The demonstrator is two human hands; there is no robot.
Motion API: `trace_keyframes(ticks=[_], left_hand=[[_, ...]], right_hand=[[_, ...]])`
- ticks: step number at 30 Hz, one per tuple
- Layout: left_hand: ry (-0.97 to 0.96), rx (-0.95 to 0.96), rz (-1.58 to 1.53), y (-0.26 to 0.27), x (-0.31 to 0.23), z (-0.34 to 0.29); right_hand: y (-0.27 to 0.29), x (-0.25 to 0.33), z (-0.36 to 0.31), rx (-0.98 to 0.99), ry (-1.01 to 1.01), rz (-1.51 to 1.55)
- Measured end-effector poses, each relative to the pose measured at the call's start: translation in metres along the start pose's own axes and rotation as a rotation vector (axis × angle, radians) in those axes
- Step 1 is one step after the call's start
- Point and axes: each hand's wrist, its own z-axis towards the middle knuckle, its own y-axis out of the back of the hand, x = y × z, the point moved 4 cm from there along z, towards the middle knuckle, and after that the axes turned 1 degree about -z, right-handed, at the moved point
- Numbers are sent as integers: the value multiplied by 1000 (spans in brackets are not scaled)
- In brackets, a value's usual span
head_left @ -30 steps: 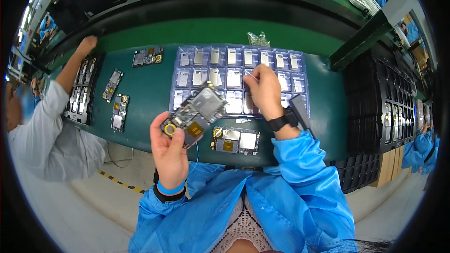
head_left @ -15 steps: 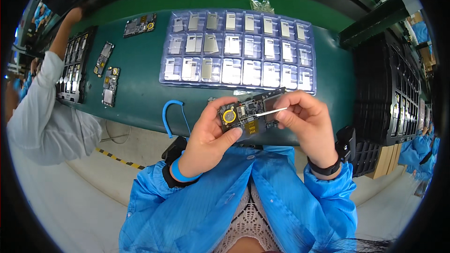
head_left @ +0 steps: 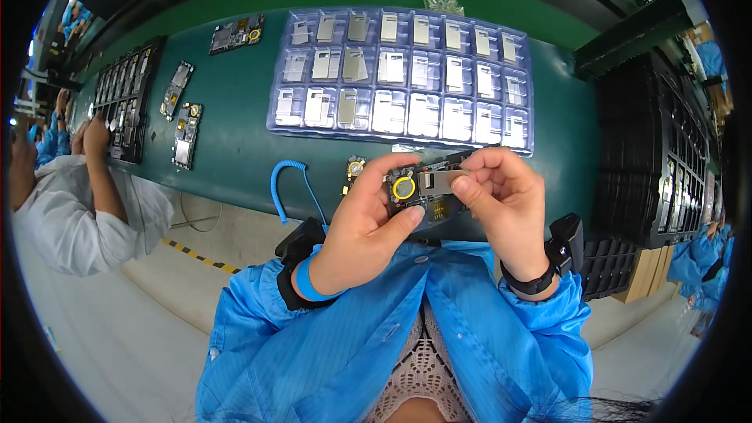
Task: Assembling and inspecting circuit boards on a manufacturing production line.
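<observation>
My left hand [head_left: 364,223] grips a dark circuit board [head_left: 437,209] by its left end, beside a round part with a yellow ring [head_left: 403,189]. A thin silver metal shield cover [head_left: 445,181] with a cut-out is pinched between the thumb and fingers of my right hand [head_left: 505,196]. It lies over the middle of the board, nearly flat to it; whether it touches all along I cannot tell. Part of the board's right end is hidden behind my right fingers. Beyond my hands, a clear compartment tray [head_left: 521,147] holds many similar silver covers.
More circuit boards [head_left: 186,137] lie on the green table [head_left: 235,129] at left; a small one [head_left: 355,170] is beside my left hand. A blue coiled cord [head_left: 276,197] hangs nearby. Black trays [head_left: 638,149] stand at right. A co-worker's hand [head_left: 95,135] is over a black tray [head_left: 141,121].
The silver cover has turned from edge-on to lying flatter over the board. The board is tilted a little differently in my left hand. The co-worker's arm has come down to the black tray.
</observation>
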Motion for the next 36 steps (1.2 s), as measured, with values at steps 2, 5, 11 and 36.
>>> trace_keyframes(ticks=[2,5,11,36], left_hand=[[-3,-5,-12,0,0,1],[-3,-8,-25,0,0,1],[-3,-2,-32,0,1,1],[16,-5,-12,-3,4,0]], right_hand=[[0,0,1,6,-7,-14],[-1,-2,1,10,-7,-4],[-2,-5,1,-11,24,9],[1,-6,-4,-35,21,4]])
